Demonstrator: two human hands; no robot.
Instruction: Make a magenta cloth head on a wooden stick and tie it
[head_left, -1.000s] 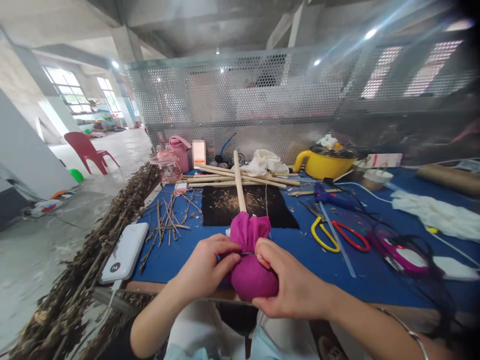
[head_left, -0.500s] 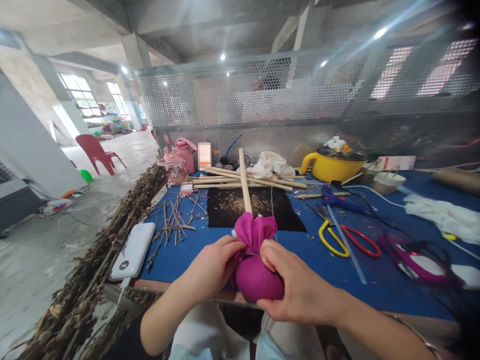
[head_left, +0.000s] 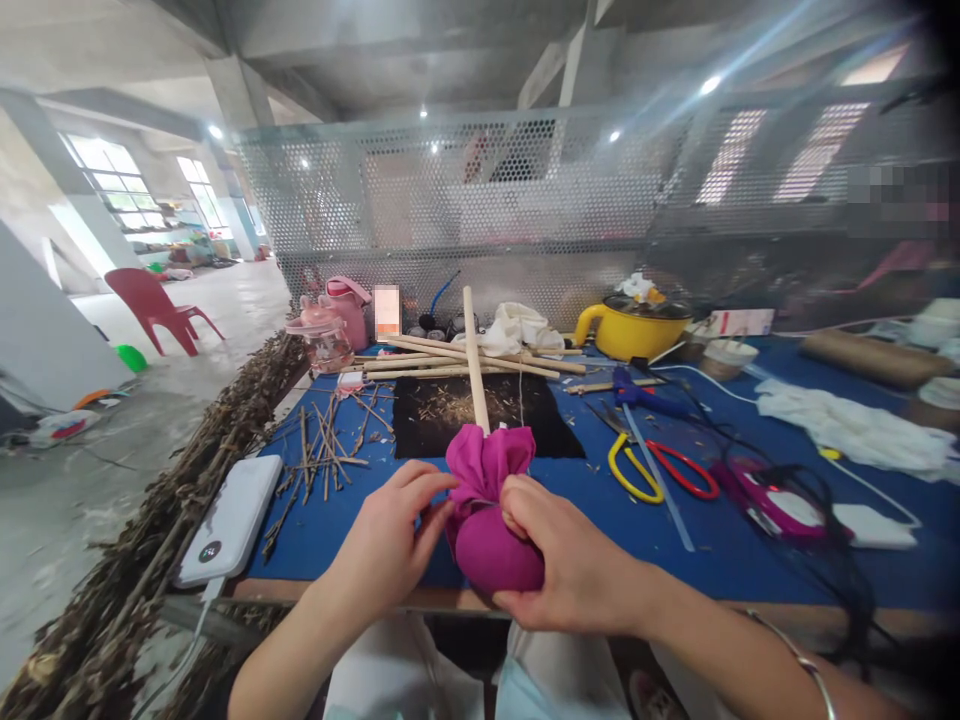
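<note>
A magenta cloth bundle [head_left: 499, 550] sits at the table's front edge, round at the bottom and gathered at a neck, with a ruffled top [head_left: 487, 462] above. My right hand [head_left: 566, 555] is closed around its right side, thumb side at the neck and other fingers beneath the round part. On the left, my left hand [head_left: 409, 520] pinches at the cloth's edge by the neck; its fingertips are partly hidden. A pale wooden stick [head_left: 475, 360] rises behind the ruffle; whether its lower end goes into the bundle is hidden.
Yellow-handled and red-handled scissors [head_left: 634, 470], a blue glue gun [head_left: 645, 395] and a yellow pot [head_left: 637, 330] stand right. Thin twigs [head_left: 322, 445] and a white power bank [head_left: 229, 520] lie left. More wooden sticks [head_left: 450, 362] lie behind, near a black cloth [head_left: 420, 420].
My left hand has drawn slightly back to the left from the neck, its fingers more visible. My right hand keeps its hold. The whole view has swung to the right.
</note>
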